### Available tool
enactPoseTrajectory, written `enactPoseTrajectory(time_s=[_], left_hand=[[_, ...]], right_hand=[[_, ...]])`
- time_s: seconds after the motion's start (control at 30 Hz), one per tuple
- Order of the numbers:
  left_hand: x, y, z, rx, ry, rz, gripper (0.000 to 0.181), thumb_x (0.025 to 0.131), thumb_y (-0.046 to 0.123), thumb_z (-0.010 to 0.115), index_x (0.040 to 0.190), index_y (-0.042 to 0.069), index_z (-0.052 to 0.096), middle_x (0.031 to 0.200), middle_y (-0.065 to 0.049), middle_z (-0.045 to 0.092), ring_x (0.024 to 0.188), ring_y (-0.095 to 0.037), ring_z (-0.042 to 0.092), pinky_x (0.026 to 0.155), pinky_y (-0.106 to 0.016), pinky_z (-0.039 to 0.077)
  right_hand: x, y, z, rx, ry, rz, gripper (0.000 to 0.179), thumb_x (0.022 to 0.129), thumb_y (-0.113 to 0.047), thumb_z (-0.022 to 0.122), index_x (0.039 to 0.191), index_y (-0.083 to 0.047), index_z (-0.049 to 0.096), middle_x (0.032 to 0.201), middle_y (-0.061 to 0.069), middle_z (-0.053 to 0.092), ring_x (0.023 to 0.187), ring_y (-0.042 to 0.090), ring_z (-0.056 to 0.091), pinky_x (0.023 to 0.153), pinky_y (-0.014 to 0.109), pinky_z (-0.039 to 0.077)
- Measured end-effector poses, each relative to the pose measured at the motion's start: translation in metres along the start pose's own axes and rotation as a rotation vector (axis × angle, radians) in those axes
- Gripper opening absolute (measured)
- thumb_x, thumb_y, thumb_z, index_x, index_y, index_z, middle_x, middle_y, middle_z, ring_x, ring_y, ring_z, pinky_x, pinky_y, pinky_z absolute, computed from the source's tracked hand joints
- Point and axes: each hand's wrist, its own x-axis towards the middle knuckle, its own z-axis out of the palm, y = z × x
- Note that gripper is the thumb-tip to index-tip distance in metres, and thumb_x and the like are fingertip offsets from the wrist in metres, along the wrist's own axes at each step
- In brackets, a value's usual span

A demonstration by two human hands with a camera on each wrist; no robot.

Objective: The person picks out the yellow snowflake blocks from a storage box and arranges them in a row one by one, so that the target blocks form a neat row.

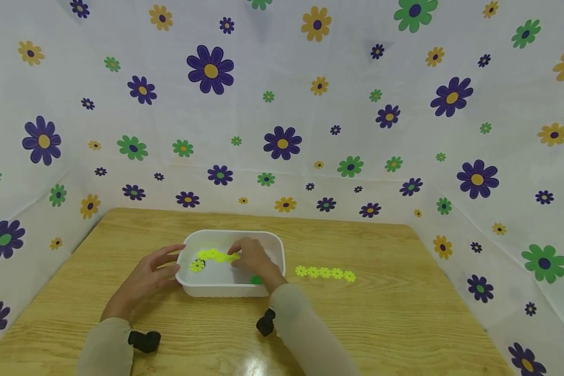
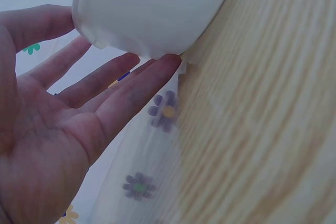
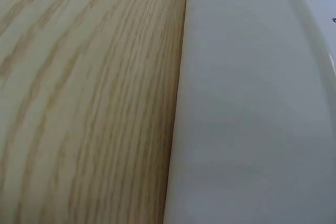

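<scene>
A white plastic tub (image 1: 230, 291) stands on the table with yellow flower-shaped pieces (image 1: 211, 254) in it, several of them in a row. One more yellow flower piece (image 1: 197, 266) lies at the tub's left end, over something dark. Near the right front corner a green piece (image 1: 256, 280) shows, partly hidden by the right arm. My left hand (image 1: 147, 277) touches the tub's left end with fingers spread and fairly straight, as the left wrist view also shows. Reaching inside, my right hand (image 1: 254, 257) pinches a yellow piece at the row's right end; its fingertips are partly hidden.
To the right of the tub, a row of several yellow flower pieces (image 1: 325, 272) lies on the wooden table (image 1: 380, 324). Flower-printed white cloth (image 1: 244, 115) walls in the back and both sides. The right wrist view shows only tub wall (image 3: 252, 108), table and cloth.
</scene>
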Motion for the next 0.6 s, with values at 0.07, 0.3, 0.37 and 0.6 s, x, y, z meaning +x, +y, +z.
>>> enactPoseTrajectory(time_s=[0.07,0.3,0.37,0.6], left_hand=[[0.0003,0.0000,0.0000,0.000,0.000,-0.001,0.062,0.104,0.026,0.060,0.160,0.014,0.035,0.165,-0.027,0.032,0.143,-0.053,0.044,0.098,-0.042,0.062],[-0.0004,0.0008,0.0002,0.006,0.004,-0.004,0.062,0.104,0.026,0.060,0.160,0.014,0.035,0.165,-0.027,0.032,0.143,-0.053,0.045,0.098,-0.043,0.061],[-0.0006,0.0011,0.0003,0.003,0.003,-0.004,0.062,0.104,0.026,0.059,0.160,0.014,0.035,0.165,-0.027,0.032,0.143,-0.053,0.045,0.098,-0.043,0.061],[-0.0008,0.0005,-0.0002,0.006,-0.002,0.001,0.062,0.105,0.027,0.059,0.160,0.013,0.035,0.165,-0.027,0.032,0.143,-0.053,0.044,0.098,-0.043,0.061]], right_hand=[[-0.0009,-0.0013,0.0008,-0.003,-0.003,-0.002,0.023,0.089,-0.006,0.079,0.111,-0.011,0.078,0.123,0.005,0.074,0.121,0.024,0.063,0.109,0.040,0.051],[-0.0031,-0.0055,0.0001,-0.004,-0.034,0.018,0.020,0.088,0.001,0.076,0.106,-0.010,0.079,0.111,0.004,0.075,0.106,0.020,0.066,0.100,0.037,0.056],[-0.0040,-0.0062,-0.0007,0.003,-0.047,0.032,0.021,0.087,0.004,0.074,0.103,-0.010,0.079,0.107,0.003,0.074,0.101,0.017,0.065,0.098,0.036,0.057],[-0.0057,-0.0055,-0.0017,-0.064,-0.071,-0.009,0.021,0.084,0.005,0.076,0.099,-0.009,0.078,0.102,0.002,0.073,0.092,0.013,0.062,0.091,0.028,0.057]])
